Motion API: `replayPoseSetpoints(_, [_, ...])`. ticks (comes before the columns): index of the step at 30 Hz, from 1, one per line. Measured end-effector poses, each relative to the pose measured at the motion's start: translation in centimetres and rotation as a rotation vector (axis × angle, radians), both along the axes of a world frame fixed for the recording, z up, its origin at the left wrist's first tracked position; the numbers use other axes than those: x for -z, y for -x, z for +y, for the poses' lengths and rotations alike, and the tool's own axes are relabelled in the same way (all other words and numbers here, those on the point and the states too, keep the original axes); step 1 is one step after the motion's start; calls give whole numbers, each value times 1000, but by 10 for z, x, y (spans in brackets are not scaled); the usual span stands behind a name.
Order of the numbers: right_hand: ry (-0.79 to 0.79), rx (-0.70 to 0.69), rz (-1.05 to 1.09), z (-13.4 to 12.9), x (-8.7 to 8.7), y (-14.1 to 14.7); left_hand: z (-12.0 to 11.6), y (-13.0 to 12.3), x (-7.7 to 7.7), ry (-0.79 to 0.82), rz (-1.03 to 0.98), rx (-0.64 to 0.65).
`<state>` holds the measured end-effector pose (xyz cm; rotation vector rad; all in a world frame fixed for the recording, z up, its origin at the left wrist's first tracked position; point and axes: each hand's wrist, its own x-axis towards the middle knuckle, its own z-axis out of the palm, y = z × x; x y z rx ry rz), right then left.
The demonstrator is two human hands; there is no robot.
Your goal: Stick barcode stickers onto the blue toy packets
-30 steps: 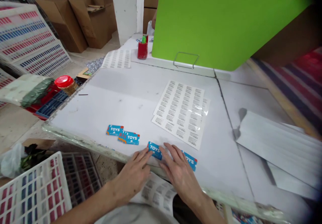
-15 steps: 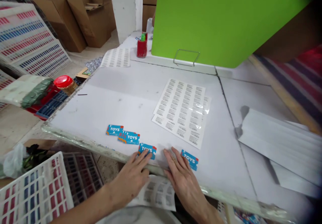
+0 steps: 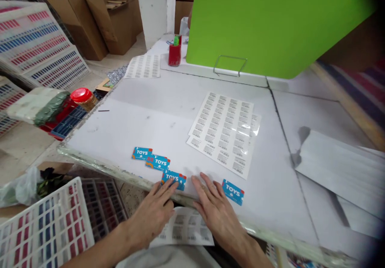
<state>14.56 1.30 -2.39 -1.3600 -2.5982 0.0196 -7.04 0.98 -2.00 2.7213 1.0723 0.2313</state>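
Fingertips of my left hand [image 3: 159, 206] rest on a blue TOYS card [image 3: 181, 180] near the table's front edge; the fingers are stretched out. Two more groups of blue cards, one card [image 3: 141, 153] at the far left and an overlapping set [image 3: 161, 162], form a slanting row beside it. My right hand [image 3: 215, 204] lies flat on the table with fingers spread and nothing held. Just right of it is another blue TOYS card [image 3: 234, 192]. Below the table edge, a sheet of barcode labels [image 3: 188, 230] lies on my lap between my forearms.
Barcode sheets [image 3: 224, 129] lie mid-table, another sheet [image 3: 143, 66] at the back left. Behind stand a red holder [image 3: 175, 55], a wire stand [image 3: 230, 65] and a green panel [image 3: 264, 23]. White envelopes [image 3: 343, 171] are at right; a red-lidded jar [image 3: 82, 95] stands left.
My left hand and the card under its fingertips have shifted slightly left, closer to the overlapping cards. The whole view has moved a little. My right hand stays flat.
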Motion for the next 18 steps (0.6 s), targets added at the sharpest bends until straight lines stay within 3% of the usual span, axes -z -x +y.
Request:
replayPoseSetpoints(4, [-18,-86,32,2,0,14,-4,5,2,4,4,-45])
replayPoseSetpoints(9, [-1,-111,11,-1,0,-8,-3,12,-1,24,-1,-51])
replayPoseSetpoints(12, [18,-17,88,3,-8,-9,-4,15,-5,34,8,-55])
replayPoseSetpoints(18, [204,253,207,22,-23,40,-7,23,-9,30,50,-115])
